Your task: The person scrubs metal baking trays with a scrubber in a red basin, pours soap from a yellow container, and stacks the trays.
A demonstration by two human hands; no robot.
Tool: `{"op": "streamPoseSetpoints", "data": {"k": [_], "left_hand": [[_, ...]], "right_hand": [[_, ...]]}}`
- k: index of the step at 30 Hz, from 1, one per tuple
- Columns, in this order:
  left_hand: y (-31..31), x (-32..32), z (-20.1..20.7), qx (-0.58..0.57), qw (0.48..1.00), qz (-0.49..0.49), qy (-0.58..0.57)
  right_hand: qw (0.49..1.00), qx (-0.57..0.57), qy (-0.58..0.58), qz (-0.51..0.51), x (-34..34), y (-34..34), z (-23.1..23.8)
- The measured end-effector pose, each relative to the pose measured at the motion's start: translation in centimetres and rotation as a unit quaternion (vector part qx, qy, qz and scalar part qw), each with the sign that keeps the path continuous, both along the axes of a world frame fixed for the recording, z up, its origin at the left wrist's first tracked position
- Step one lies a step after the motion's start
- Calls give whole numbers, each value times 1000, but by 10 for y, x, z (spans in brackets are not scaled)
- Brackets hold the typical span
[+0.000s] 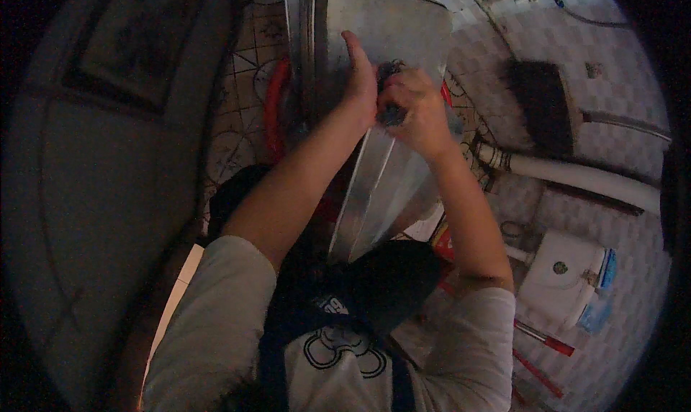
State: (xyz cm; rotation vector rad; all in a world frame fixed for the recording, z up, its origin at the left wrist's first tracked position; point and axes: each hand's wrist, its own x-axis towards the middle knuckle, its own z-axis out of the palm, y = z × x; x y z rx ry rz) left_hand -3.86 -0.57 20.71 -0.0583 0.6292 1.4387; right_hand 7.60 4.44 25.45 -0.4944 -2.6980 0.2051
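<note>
Straight ahead, a large grey metal panel (389,23) with rounded corners and a raised rim stands in front of me. My right hand (421,113) is closed around a dark, handle-like thing (392,114) with a rounded end; its kind is too dim to make out. Beside it, my left hand (362,84) points its thumb up and away over the panel. The palm rests against or very near the right hand and the dark thing, and its other fingers are mostly hidden. Below both hands, a long metal strip (363,189) runs down toward my lap.
A red curved rim (276,110) shows left of the panel. On the right are a dark brush head or board (541,106) on a pole, a thick white pipe (576,173), a white box (561,275) and red-ended rods (554,345). A grey wall (93,218) stands close on the left.
</note>
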Motion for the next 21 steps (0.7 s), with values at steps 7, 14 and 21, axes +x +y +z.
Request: {"op": "streamPoseSetpoints", "data": {"k": [7,14,21], "left_hand": [[19,6,-8,-29,998,0,-47],[17,4,-8,57,996,-63,-32],[19,-17,-24,28,987,-124,-96]], "right_hand": [[974,-152,-54,-158,-7,31,10],[994,-39,-45,-96,10,39,-8],[992,34,-99,68,12,-8,-16]]}}
